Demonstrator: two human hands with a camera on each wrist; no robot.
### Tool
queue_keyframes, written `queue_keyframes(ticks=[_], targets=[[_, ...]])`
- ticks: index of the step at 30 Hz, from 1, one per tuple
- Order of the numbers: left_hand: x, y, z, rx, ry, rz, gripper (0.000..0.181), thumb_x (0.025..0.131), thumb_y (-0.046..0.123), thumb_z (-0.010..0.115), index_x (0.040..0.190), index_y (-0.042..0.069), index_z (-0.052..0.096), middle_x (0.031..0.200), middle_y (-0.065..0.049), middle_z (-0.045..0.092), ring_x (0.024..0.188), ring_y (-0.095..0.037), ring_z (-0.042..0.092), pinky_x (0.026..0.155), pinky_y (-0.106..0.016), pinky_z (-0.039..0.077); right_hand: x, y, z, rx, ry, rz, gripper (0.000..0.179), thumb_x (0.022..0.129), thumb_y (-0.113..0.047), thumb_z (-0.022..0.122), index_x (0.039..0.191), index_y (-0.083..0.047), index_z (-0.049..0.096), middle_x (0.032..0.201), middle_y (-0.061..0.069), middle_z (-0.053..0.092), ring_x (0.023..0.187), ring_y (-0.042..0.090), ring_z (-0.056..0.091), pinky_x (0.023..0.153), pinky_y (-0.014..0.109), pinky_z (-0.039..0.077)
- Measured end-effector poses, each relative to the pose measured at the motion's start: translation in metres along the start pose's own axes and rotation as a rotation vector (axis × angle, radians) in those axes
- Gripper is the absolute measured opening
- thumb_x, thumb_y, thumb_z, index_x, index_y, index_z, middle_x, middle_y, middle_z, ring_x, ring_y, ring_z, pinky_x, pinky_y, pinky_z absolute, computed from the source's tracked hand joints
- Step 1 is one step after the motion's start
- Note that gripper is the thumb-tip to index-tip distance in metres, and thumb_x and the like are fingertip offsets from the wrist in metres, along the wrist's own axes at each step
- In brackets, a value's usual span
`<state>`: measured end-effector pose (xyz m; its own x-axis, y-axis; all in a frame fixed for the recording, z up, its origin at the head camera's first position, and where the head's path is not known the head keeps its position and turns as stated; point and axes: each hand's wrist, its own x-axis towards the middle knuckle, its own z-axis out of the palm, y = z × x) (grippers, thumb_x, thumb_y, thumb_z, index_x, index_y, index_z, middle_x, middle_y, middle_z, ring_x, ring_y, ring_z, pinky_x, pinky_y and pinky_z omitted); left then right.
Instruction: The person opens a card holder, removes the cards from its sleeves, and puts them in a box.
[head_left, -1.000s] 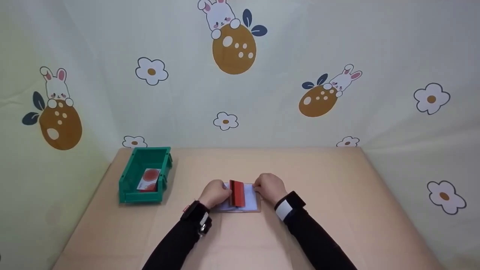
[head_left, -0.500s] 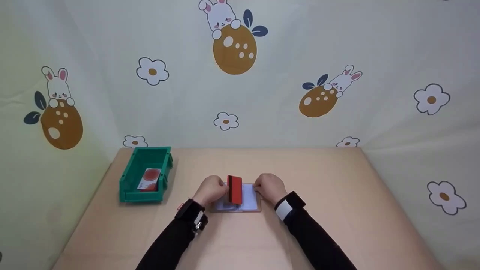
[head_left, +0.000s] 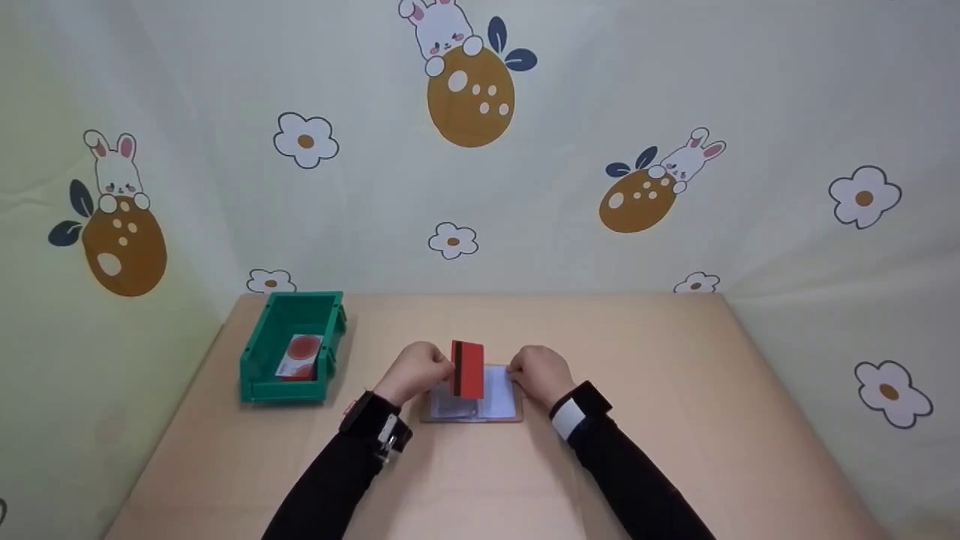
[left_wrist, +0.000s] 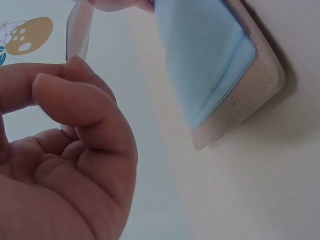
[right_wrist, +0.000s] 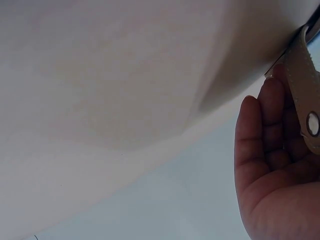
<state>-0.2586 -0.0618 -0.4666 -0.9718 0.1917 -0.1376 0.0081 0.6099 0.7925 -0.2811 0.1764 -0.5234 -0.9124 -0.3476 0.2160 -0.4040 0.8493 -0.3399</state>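
A red card [head_left: 469,370] with a black stripe stands upright above an open card holder, pinched at its left edge by my left hand [head_left: 416,372]. In the left wrist view the card [left_wrist: 79,30] shows nearly edge-on at the fingertips. The brown card holder [head_left: 517,414] lies flat on the table with clear plastic sleeves [head_left: 499,394] spread open. My right hand [head_left: 541,373] grips the holder's right edge. In the right wrist view, the holder's strap [right_wrist: 302,85] with a metal snap lies against that hand [right_wrist: 275,165]; the thumb is hidden there.
A green bin [head_left: 283,391] stands at the left of the table [head_left: 622,450], with a white card with red circles [head_left: 302,351] and something red beneath it inside. Patterned cloth [head_left: 540,187] closes off the back and sides.
My left hand has moved up and left, raising the red card from low over the sleeves to above the holder. My right hand has stayed at the holder's right edge.
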Motion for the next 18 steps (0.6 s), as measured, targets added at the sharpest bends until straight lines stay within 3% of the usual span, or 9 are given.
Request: queue_keyframes(ticks=[5,11,18], targets=[[-0.0012,0.0021,-0.0034,-0.033,-0.021,-0.008,0.032,0.090,0.009,0.060,0.062,0.013,0.047,0.070,-0.001,0.056,0.051,-0.010,0.043,0.046,-0.023,0.037,-0.0002,0.0001,-0.0004,0.005,-0.001,0.010,0.006,0.084,-0.012,0.078,0.088,-0.010,0.080,0.088,0.003,0.074,0.083,0.021,0.069,0.076,0.037,0.054],[-0.0026,0.0039,-0.0068,-0.031,-0.032,0.008,0.035,0.091,0.010,0.060,0.060,0.013,0.045,0.072,0.000,0.060,0.049,-0.009,0.037,0.045,-0.022,0.036,-0.0008,-0.0009,-0.0008,-0.029,0.019,-0.003,0.006,0.083,-0.012,0.079,0.088,-0.010,0.080,0.088,0.003,0.073,0.085,0.022,0.069,0.076,0.038,0.054],[-0.0040,0.0047,-0.0081,-0.055,-0.019,-0.014,0.027,0.091,0.009,0.059,0.066,0.011,0.049,0.079,-0.002,0.066,0.052,-0.010,0.042,0.047,-0.023,0.039,-0.0009,-0.0008,0.0004,-0.024,0.030,-0.006,0.006,0.083,-0.013,0.079,0.088,-0.010,0.080,0.088,0.004,0.074,0.085,0.023,0.069,0.076,0.038,0.054]])
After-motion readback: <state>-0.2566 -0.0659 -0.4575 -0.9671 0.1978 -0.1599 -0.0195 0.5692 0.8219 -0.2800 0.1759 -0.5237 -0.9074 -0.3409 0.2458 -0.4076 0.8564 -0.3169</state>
